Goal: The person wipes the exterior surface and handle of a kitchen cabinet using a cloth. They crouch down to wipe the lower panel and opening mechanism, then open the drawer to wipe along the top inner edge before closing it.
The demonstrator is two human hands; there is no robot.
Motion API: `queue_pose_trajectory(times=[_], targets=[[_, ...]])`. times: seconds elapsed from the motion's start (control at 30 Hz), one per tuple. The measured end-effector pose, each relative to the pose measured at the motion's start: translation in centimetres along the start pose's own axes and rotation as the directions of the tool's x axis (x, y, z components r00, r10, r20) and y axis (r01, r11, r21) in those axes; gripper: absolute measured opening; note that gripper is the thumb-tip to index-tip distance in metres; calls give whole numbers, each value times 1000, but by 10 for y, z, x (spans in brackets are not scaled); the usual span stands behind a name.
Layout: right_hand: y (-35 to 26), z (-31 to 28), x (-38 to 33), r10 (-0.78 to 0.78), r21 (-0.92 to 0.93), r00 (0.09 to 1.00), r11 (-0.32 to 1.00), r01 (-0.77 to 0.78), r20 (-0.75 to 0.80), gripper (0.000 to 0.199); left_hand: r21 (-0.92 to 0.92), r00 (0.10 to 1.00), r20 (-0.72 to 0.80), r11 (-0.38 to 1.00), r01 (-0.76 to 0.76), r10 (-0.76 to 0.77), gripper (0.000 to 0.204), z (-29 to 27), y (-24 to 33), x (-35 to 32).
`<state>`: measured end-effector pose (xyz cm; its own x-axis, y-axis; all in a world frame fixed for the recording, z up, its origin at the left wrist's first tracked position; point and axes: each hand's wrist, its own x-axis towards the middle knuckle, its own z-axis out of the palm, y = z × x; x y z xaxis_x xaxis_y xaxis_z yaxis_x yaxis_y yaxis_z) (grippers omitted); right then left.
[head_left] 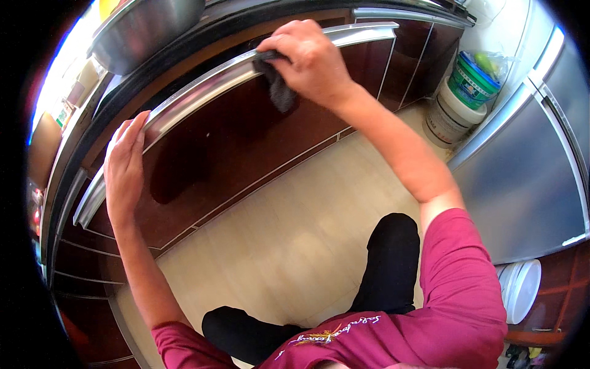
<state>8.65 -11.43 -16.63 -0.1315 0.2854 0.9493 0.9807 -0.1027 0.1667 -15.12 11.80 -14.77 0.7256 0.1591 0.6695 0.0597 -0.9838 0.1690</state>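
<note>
A wide dark red drawer front [209, 138] with a silver metal edge strip [196, 92] along its top is pulled slightly out below the counter. My right hand [310, 61] grips a dark grey cloth [279, 89], pressed over the strip right of its middle, with the cloth's loose end hanging down the front. Farther left, my left hand [126, 163] holds the strip, its fingers laid over the metal edge; the thumb is hidden.
A steel bowl [147, 34] stands on the counter at the upper left. At the right, a green tub [472, 80] sits on a white bucket [445, 123], beside a grey refrigerator [522, 178]. Beige floor [295, 203] lies between my knees and the cabinet.
</note>
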Motion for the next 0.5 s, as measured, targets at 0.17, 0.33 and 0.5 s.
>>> queue_pose_trajectory(times=[0.17, 0.33, 0.5], targets=[[57, -65, -20, 447, -74, 888, 894, -441, 107, 16, 39, 1000, -16, 999, -17, 18, 30, -6, 2, -2], [62, -62, -17, 362, -94, 923, 931, -352, 130, 17, -13, 1000, 22, 1000, 10, -10, 29, -3, 3, 2], [-10, 19, 18, -32, 52, 998, 998, 29, 46, 16, -61, 999, 3, 997, 42, -41, 30, 1, 5, 3]])
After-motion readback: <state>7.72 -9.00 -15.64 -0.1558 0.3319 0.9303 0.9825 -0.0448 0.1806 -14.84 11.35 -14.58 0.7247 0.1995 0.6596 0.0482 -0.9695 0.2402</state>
